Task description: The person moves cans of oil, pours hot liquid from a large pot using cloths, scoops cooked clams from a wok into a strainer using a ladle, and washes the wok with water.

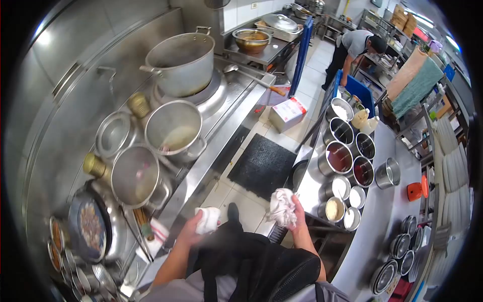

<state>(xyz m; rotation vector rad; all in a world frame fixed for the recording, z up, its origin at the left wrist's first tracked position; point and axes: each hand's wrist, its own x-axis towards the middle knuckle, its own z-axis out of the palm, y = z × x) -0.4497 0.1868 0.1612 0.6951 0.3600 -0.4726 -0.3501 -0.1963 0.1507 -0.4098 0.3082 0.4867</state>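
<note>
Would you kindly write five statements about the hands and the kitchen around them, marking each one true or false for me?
1. The left hand holds a white cloth. True.
2. The right hand is empty. False: it holds a crumpled cloth.
3. A ladle lies on the stove top beside the large pot. True.
4. The black mat lies on the stove top. False: it lies on the floor.
5. The person further off stands upright. False: that person is bending forward.
</note>
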